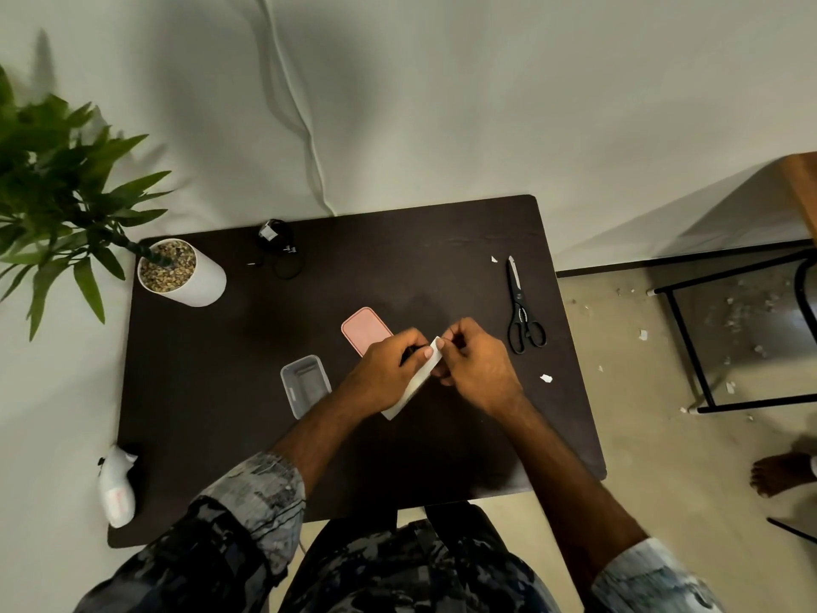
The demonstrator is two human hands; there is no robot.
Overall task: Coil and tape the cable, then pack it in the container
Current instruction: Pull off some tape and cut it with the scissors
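A potted plant [168,267] in a white cylinder topped with pebbles stands at the far left corner of a dark table [221,391], well away from the fingers. Black scissors [521,311] lie shut just right of the fingertips, blades pointing away. White paper scraps [546,378] dot the tabletop (more litter the floor beyond). A white object [117,484], possibly a small bottle, lies at the near left edge.
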